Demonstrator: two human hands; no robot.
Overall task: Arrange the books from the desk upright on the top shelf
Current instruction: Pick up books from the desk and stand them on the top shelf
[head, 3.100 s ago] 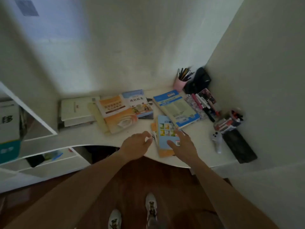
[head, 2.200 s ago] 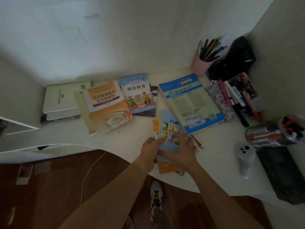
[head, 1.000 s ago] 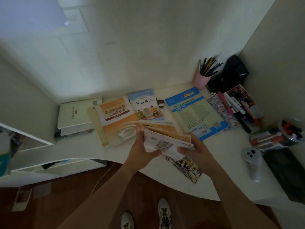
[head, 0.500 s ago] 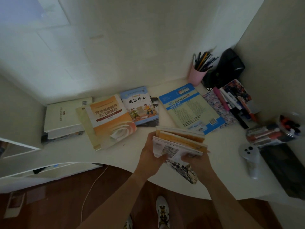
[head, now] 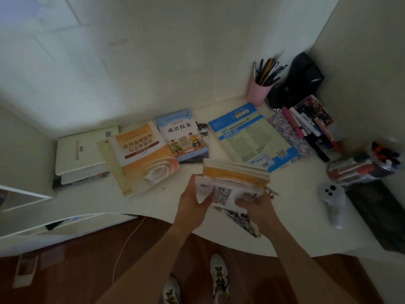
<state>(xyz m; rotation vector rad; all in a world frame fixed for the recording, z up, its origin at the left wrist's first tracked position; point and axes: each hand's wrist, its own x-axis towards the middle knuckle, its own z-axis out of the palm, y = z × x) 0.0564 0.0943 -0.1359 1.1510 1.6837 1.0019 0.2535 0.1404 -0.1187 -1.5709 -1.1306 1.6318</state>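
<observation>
A small stack of books [head: 235, 179] is held at centre frame, above the desk's [head: 291, 218] curved front edge, bare desktop to its right. The left hand [head: 192, 207] grips its left end, the right hand [head: 255, 207] curls under its right. Behind lie an orange book [head: 144, 154], a blue book [head: 252, 134], and a pink pen cup [head: 259, 93].

Pink pen cup [head: 258, 93] w/ pens by back wall, black bag [head: 303, 79] beside it; white controller [head: 333, 200] near desk's right edge.
</observation>
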